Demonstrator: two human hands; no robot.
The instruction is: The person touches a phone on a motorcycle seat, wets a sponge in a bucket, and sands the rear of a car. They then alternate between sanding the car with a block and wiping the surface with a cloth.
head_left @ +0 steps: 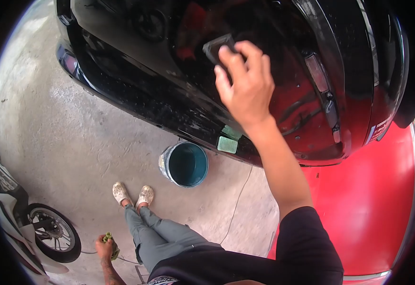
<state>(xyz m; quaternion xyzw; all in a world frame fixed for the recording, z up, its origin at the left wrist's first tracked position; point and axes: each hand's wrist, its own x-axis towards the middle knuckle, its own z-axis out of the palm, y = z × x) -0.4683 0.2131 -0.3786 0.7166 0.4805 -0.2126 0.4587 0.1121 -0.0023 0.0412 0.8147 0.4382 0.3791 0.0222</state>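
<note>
My right hand reaches up over the glossy black car's rear, fingers pressed on a dark rectangular block that lies against the painted panel. The block's underside is hidden. Down at the lower left, my left hand hangs beside my leg with its fingers closed round a crumpled green cloth. On the bumper's edge, below my right forearm, rests a light green sponge.
A blue-lined bucket holding liquid stands on the concrete floor below the bumper. At the lower left is a motorcycle wheel. A red surface lies at right, and a thin cable crosses the floor.
</note>
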